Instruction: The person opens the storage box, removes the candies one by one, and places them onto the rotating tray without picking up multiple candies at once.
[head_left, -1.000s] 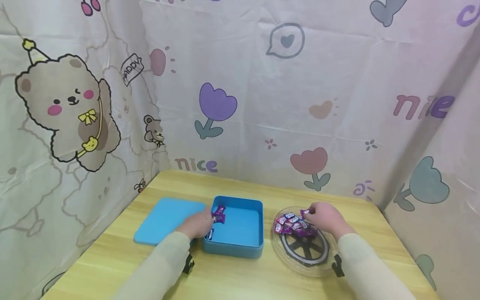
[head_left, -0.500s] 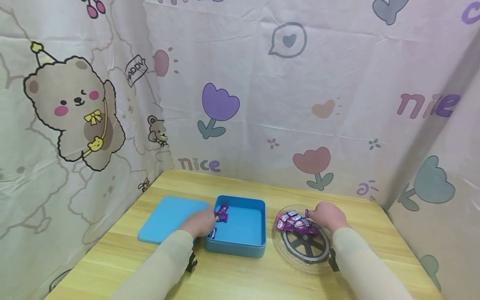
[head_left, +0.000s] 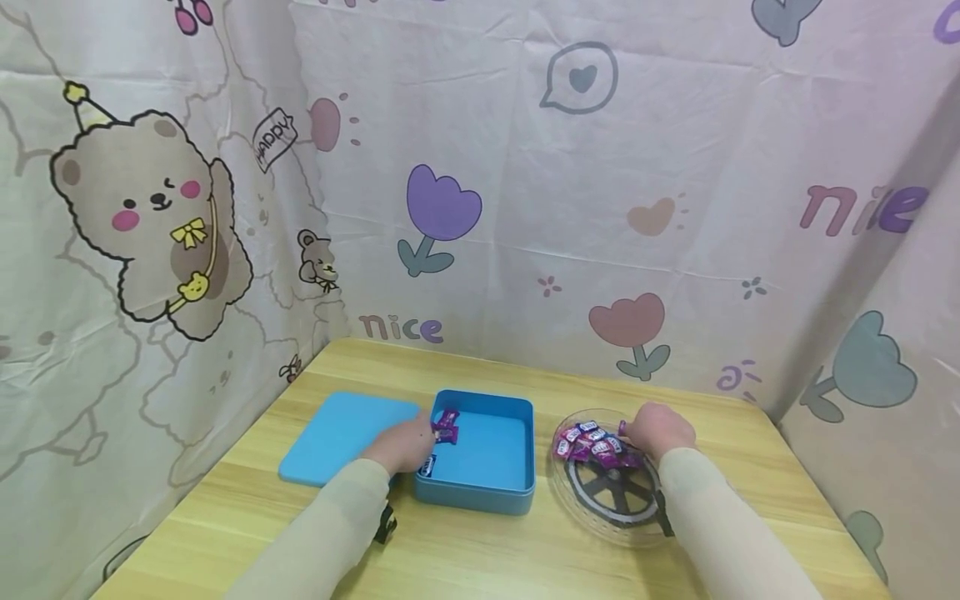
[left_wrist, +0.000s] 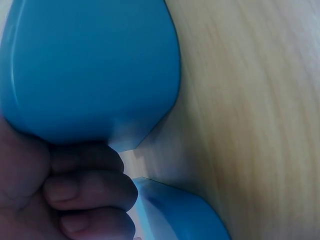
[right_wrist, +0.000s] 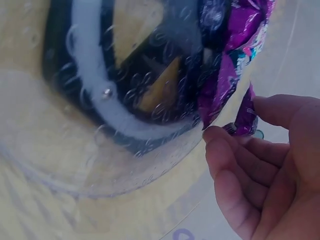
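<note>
My left hand [head_left: 407, 442] grips the left wall of an open, square blue box [head_left: 480, 500]. In the left wrist view several curled fingers [left_wrist: 95, 190] lie against the box's outer side; the thumb and index finger are hidden there. Inside the box, purple wrapped candies [head_left: 447, 434] and one dark-blue candy [head_left: 427, 465] lie along the left side. My right hand [head_left: 662, 429] pinches a purple wrapped candy [right_wrist: 245, 114] between thumb and fingers, at the far right rim of a clear round plate [head_left: 596, 533]. A pile of wrapped candies [head_left: 600, 447] covers the plate's far part.
A flat blue lid [head_left: 337, 433] lies on the wooden table [head_left: 480, 558] left of the box, partly behind my left hand. Printed curtains [head_left: 517, 250] hang along the table's back and sides. Under the plate's clear surface shows a dark, spoked wheel shape [head_left: 618, 496].
My right hand has turned and drawn slightly right with the pinched candy, away from the pile. The left hand stays at the box wall. The head view has shifted a little.
</note>
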